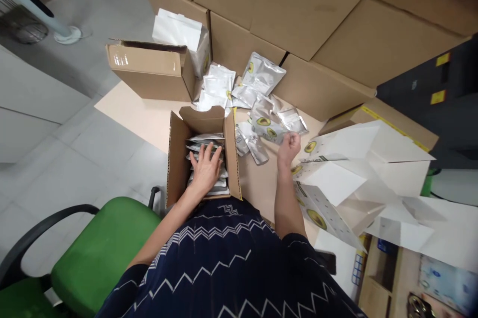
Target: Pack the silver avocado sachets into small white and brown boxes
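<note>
An open cardboard box (233, 159) stands right in front of my body, with a row of silver sachets (209, 137) packed on edge inside it. My left hand (205, 166) reaches into this box, fingers spread over the sachets' top edges. To the right, my right hand (289, 146) is closed on the near corner of a silver avocado-print pouch (266, 121), above the table. More loose silver pouches (263, 74) lie in a heap behind and around it. My right fingertips are partly hidden by the hand itself.
Large cardboard cartons (291, 4) form a wall at the back. A brown box (149, 71) and a white carton (179, 29) stand at the table's far left. Opened white avocado cartons (336, 178) crowd the right side. A green chair (106, 253) is at lower left.
</note>
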Demonstrator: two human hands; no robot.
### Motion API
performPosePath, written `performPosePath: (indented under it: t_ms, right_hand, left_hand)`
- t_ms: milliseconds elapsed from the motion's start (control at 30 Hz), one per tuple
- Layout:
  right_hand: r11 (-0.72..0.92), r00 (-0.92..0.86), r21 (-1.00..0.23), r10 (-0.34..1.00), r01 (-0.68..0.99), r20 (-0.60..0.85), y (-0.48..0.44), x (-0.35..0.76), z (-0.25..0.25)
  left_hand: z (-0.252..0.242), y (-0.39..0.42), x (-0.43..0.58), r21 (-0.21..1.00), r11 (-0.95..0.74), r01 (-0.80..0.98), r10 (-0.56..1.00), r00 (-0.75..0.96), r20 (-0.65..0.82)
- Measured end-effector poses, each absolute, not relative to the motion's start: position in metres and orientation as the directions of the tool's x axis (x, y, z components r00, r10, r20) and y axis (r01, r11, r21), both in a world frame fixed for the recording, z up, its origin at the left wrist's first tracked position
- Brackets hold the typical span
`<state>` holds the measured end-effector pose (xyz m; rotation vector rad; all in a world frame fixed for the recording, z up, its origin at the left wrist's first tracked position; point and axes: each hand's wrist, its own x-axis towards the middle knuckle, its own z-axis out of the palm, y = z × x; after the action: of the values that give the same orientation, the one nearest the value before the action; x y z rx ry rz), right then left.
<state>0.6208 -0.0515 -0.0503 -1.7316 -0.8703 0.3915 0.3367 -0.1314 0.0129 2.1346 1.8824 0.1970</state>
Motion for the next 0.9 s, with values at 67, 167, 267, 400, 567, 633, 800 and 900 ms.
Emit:
performPosePath:
  t_ms: [67, 167, 267, 400, 567, 633, 800, 900]
  right_hand:
    - [-0.082, 0.737, -0.983, 0.672, 0.163, 0.066, -0.057, 0.625, -0.041]
    - [0.007, 0.727, -0.998, 0.685, -0.068, -0.045, -0.062, 0.627, -0.021]
    - [0.124, 0.682, -0.981, 0.731, -0.148, -0.010, -0.067, 0.623, 0.010]
    - [0.220, 0.572, -0.968, 0.812, -0.123, 0.112, -0.073, 0.608, 0.056]
    - [0.219, 0.406, -0.962, 0.904, -0.162, 0.138, -0.091, 0.579, 0.090]
    - [0.199, 0.317, -0.968, 0.937, -0.150, 0.144, -0.101, 0.570, 0.092]
    - [0.102, -0.087, -0.995, 0.991, -0.015, 0.103, -0.114, 0.568, 0.086]
    - [0.095, -0.259, -0.990, 0.964, 0.100, 0.067, -0.108, 0.567, 0.089]
  left_hand:
    - [0.014, -0.130, 0.337, 0.307, -0.104, 0.946, 0.988, 0.134, -0.080]
    - [0.017, -0.129, 0.334, 0.348, -0.114, 0.931, 0.992, 0.127, -0.016]
    - [0.023, -0.127, 0.330, 0.474, -0.148, 0.868, 0.988, 0.108, 0.112]
    - [0.038, -0.127, 0.330, 0.756, -0.226, 0.614, 0.965, 0.034, 0.261]
    - [0.061, -0.135, 0.333, 0.998, -0.067, 0.017, 0.998, 0.019, 0.067]
    - [0.065, -0.141, 0.332, 0.990, 0.038, -0.133, 0.997, 0.075, -0.028]
    - [0.058, -0.146, 0.328, 0.935, 0.095, -0.342, 0.995, 0.010, -0.097]
    - [0.052, -0.143, 0.326, 0.930, 0.075, -0.359, 0.993, -0.060, -0.103]
